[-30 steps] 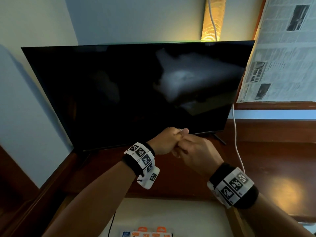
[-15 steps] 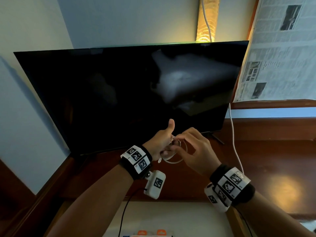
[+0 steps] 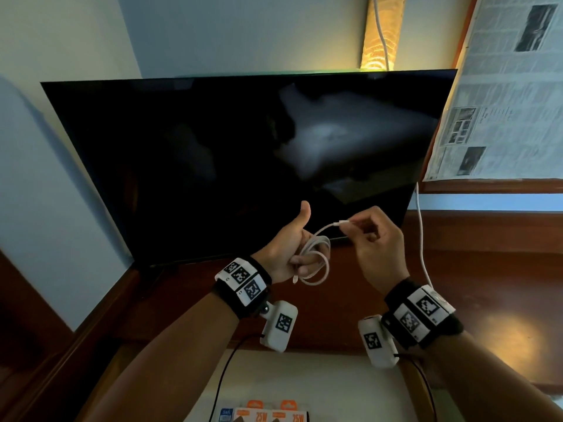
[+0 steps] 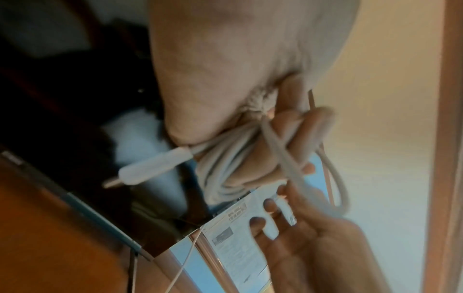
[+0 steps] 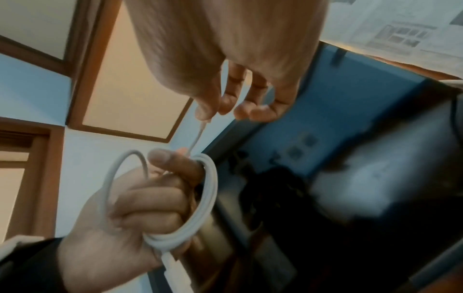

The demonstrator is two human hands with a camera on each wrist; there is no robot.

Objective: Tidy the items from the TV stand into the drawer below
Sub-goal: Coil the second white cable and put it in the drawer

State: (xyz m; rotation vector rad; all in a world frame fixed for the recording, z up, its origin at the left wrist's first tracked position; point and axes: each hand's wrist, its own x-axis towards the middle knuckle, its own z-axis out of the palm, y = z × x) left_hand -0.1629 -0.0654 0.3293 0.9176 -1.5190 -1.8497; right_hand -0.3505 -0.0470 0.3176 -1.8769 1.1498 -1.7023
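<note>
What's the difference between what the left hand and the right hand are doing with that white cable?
The left hand grips the coiled loops of the white cable in a fist; the right hand only pinches the cable's free end between fingertips. The left hand's thumb sticks straight up, while the right hand's spare fingers hang loosely curled. The left hand sits lower and nearer the wrist; the right is raised, drawing the end outward. Both hold the same cable in front of the TV.

Television (image 3: 243,162): on the TV stand (image 3: 472,269), behind both hands;
Coiled charging cable (image 3: 313,260): in the left hand (image 3: 286,248); its end in the right hand (image 3: 377,242);
Drawer (image 3: 304,382): below the stand;
Newspaper (image 3: 502,102): right of the television
</note>
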